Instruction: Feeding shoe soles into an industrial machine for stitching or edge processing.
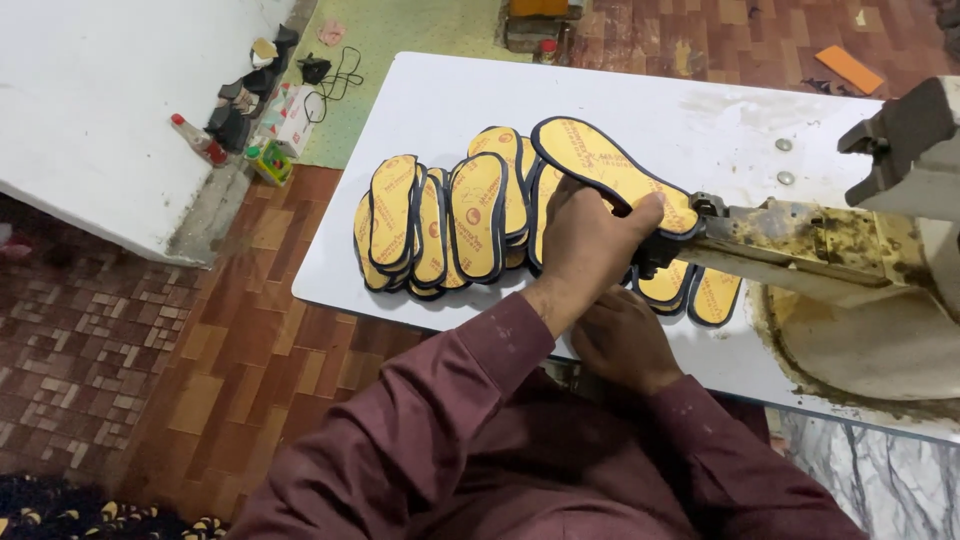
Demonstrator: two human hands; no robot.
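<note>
Spanning most of the view, a white counter (450,120) is seen, its right end cut off by the frame. A grimy cream-coloured machine (880,250) is set at that right end, only part of it shown; its arm is stretched toward the counter's middle. A fanned stack of yellow insoles (440,225) with dark edging is laid near the front edge, several half covered by one another. One yellow insole (610,170) is held at the tip of the machine arm, its heel end hidden under the left hand (585,250), whose grip is closed over it, thumb on top. The right hand (625,340) is kept lower, at the front edge, just below the left; whether its grip is closed on anything cannot be told, as the fingers are hidden.
</note>
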